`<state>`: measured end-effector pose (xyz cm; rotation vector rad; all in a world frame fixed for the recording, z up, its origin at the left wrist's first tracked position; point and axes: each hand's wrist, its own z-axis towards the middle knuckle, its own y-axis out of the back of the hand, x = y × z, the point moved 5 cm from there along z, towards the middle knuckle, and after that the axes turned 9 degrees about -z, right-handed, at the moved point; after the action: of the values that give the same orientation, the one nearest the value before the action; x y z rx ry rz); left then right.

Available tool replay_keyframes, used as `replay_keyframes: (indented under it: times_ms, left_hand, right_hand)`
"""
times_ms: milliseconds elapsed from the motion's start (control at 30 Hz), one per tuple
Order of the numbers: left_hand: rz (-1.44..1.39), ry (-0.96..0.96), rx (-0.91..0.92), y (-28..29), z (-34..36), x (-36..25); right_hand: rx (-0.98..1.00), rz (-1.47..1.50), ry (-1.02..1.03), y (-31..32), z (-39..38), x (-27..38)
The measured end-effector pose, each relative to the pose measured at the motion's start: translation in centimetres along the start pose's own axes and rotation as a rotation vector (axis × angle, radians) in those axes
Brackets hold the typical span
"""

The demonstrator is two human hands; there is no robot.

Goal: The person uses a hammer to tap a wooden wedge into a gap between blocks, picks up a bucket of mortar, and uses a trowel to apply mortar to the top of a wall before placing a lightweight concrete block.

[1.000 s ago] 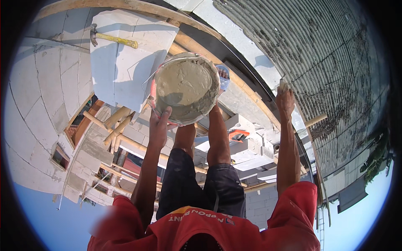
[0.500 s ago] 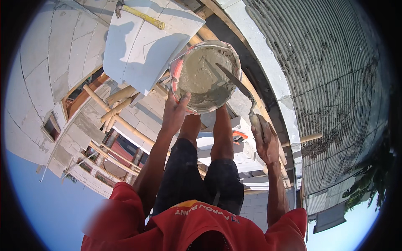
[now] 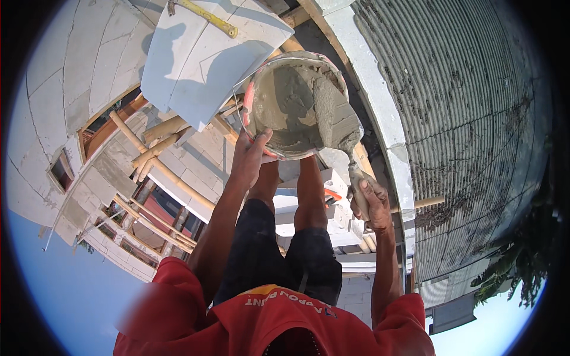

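Your left hand (image 3: 249, 155) grips the rim of a mortar bucket (image 3: 284, 107) at centre. Your right hand (image 3: 369, 202), at four o'clock, clenches a trowel (image 3: 338, 127) heaped with grey mortar. A white block (image 3: 196, 65) with a yellow-handled hammer (image 3: 208, 15) lies at eleven o'clock.

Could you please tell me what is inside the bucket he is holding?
The bucket holds wet grey mortar, with a loaded trowel dipped in. Its bottom is covered.

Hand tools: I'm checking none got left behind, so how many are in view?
2: a mortar-loaded trowel in the right hand, and a yellow-handled hammer on the white block. Others may be hidden.
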<state>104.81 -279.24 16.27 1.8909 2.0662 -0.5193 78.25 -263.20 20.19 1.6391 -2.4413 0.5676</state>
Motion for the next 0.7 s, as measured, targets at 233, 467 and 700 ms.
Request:
replay_keyframes:
  times_ms: [233,467,700]
  left_hand:
    - [-0.054,-0.028,-0.001,0.4,-0.2,-0.4]
    - [-0.025,-0.021,-0.062,2.5,-0.4,1.3]
    - [0.005,-0.042,0.029,3.5,0.5,4.3]
  right_hand:
    - [-0.101,0.008,0.215,6.5,1.5,3.5]
    - [-0.324,-0.485,0.390,10.0,15.9,8.3]
    - [-0.420,-1.370,1.103,11.1,27.2,8.3]
